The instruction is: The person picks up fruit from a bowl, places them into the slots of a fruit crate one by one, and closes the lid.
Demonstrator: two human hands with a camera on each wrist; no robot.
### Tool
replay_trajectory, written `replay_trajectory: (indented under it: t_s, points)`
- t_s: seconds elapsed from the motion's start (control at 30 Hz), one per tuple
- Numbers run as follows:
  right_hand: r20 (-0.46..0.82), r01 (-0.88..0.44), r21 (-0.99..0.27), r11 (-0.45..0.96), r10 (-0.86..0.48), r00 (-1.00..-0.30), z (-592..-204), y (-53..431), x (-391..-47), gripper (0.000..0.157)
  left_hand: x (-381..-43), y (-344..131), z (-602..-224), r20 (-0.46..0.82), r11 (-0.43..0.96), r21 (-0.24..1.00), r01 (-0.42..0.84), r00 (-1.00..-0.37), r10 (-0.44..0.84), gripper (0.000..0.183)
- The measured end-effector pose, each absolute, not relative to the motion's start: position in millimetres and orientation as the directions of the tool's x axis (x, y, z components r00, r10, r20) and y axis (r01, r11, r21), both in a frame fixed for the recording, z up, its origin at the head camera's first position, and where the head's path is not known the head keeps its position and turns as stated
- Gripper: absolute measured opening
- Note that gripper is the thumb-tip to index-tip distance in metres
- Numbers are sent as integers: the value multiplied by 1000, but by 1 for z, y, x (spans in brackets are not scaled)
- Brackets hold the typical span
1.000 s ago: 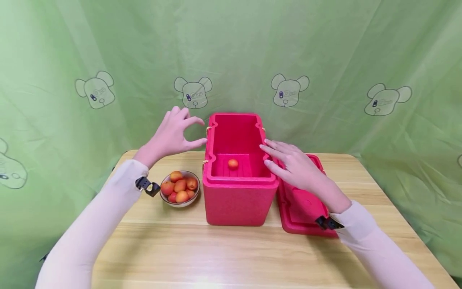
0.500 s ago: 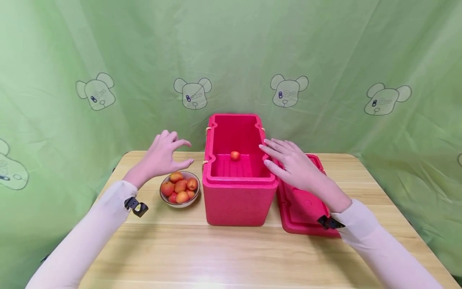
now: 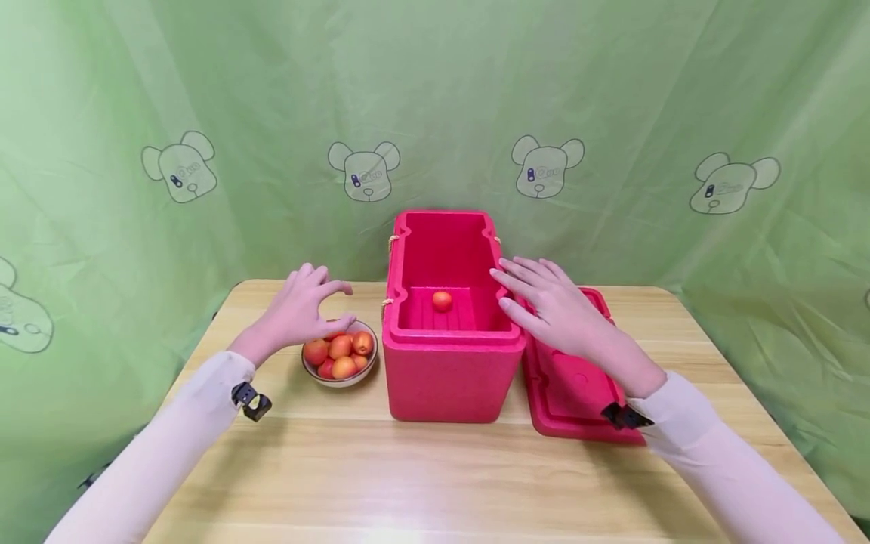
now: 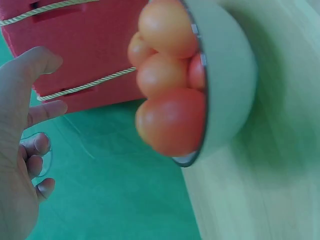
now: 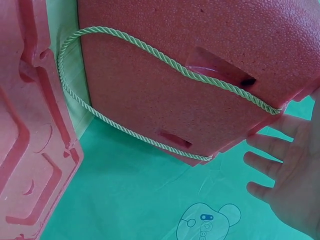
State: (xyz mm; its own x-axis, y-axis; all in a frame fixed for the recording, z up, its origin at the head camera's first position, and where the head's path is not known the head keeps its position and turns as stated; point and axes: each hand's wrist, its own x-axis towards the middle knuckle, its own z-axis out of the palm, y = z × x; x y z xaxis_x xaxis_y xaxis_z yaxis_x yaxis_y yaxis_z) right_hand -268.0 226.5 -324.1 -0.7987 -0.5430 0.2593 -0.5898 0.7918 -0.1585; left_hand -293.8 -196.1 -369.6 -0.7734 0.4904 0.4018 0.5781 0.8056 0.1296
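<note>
My left hand is above the back of a bowl heaped with several orange-red apricots, thumb and index finger spread with nothing between them. In the left wrist view the fingers stay apart from the apricots. A deep red foam box stands at the centre, its top uncovered, with a single apricot on its floor. The straight fingers of my right hand touch the box's right rim; in the right wrist view the fingertips are right at that edge.
The red lid lies on the wooden table to the right of the box, under my right forearm. A rope handle loops down the box's side. Behind the table hangs a green curtain with bear faces.
My left hand has moved from beside the box's left rim, leftward and down to the bowl. The apricot in the box has rolled slightly back, then forward. My right hand stays at the rim.
</note>
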Motion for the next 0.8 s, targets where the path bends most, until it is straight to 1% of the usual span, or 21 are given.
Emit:
replay_trajectory:
  t_s: [0.2,0.4,0.63,0.8]
  points:
    - [268,-596,-156,788,-547,-793,-323,226,-268,61,-294,-196,-380,376,793,145,591,-775,508,40]
    - [267,-595,-155,789,-546,-794,-323,227,-267,61,-296,-194,-393,409,764,124,633,-734,542,40]
    - [264,-592,-163,789,-544,-797,-323,227,-267,61,-297,-190,-400,333,768,127,628,-756,563,46]
    - [265,-595,-163,787,-546,-795,-323,226,-267,61,-297,-186,-400,309,763,118,636,-754,580,45]
